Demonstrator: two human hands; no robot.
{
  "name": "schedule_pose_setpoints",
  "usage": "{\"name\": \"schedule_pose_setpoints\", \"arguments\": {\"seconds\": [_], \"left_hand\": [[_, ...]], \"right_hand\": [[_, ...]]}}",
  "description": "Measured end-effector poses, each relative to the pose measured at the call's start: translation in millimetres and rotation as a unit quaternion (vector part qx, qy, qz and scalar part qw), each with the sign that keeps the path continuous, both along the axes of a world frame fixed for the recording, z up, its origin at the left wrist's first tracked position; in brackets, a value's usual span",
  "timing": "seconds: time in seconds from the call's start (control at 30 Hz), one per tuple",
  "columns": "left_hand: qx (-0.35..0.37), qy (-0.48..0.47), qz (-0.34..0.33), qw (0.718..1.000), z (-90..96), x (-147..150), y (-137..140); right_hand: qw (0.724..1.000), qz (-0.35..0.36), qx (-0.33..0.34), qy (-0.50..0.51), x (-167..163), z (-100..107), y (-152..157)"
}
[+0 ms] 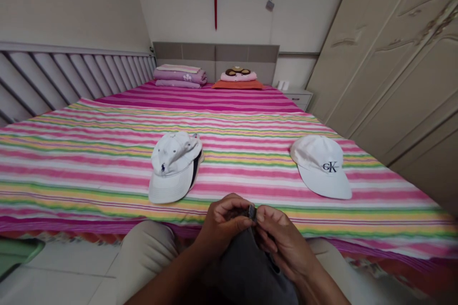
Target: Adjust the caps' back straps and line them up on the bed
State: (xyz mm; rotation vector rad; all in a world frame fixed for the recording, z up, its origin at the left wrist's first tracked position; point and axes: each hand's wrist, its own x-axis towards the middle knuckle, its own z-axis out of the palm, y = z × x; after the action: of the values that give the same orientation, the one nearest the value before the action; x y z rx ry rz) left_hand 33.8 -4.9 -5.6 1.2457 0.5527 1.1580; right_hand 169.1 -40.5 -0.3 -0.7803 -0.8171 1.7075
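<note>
A dark grey cap (246, 267) is held low between my knees, with its back strap end (252, 211) turned up. My left hand (225, 226) pinches the strap from the left, thumb and fingers closed on it. From the other side my right hand (282, 238) grips the strap edge and the cap's rim. Beyond them on the bed lies a white cap (173, 164) with a small dark rider emblem, stacked over a dark-edged cap. To the right sits another white cap (318, 164) with dark letters on its front.
The bed is covered by a striped sheet (243, 152). Folded purple bedding (179, 76) and a pink pillow-like item (238, 76) lie by the headboard (246, 57). A railing (89, 76) runs along the left; a wardrobe (386, 66) stands right. A green object (19, 252) is at lower left.
</note>
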Motion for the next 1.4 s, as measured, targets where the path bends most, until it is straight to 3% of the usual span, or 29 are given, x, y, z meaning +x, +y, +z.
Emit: {"name": "schedule_pose_setpoints", "arguments": {"seconds": [0.17, 0.4, 0.5, 0.67, 0.93, 1.03, 1.13, 1.23, 1.3, 1.4], "left_hand": [[0.063, 0.073, 0.004, 0.995, -2.7, -3, 0], [0.113, 0.169, 0.032, 0.979, 3.8, -7, 0], [0.062, 0.151, 0.022, 0.986, 4.8, -6, 0], [-0.106, 0.035, -0.03, 0.993, 3.3, -3, -3], [-0.12, 0.08, -0.031, 0.989, 8.5, -4, -5], [-0.134, 0.092, -0.043, 0.986, 9.3, -3, -6], [-0.148, 0.126, -0.011, 0.981, 7.4, 1, -6], [-0.137, 0.123, -0.016, 0.983, 4.6, 2, -6], [-0.108, 0.096, -0.038, 0.989, 3.9, 2, -6], [-0.093, 0.067, -0.046, 0.992, 5.6, 0, -6]], "right_hand": [[1.0, -0.016, 0.0, 0.021, 2, 5, -1], [0.998, -0.045, 0.022, -0.042, 4, 0, -2], [0.997, -0.045, 0.02, -0.053, 4, -3, -2], [0.997, -0.052, 0.012, -0.057, 5, -3, -3], [0.978, -0.09, 0.062, -0.176, 2, -4, -6], [0.941, -0.107, 0.119, -0.298, 3, -3, -8], [0.86, -0.134, 0.219, -0.442, 4, -1, -11], [0.786, -0.153, 0.298, -0.52, 4, 1, -12], [0.757, -0.164, 0.326, -0.542, 3, 1, -11], [0.741, -0.18, 0.338, -0.552, 3, 0, -11]]}}
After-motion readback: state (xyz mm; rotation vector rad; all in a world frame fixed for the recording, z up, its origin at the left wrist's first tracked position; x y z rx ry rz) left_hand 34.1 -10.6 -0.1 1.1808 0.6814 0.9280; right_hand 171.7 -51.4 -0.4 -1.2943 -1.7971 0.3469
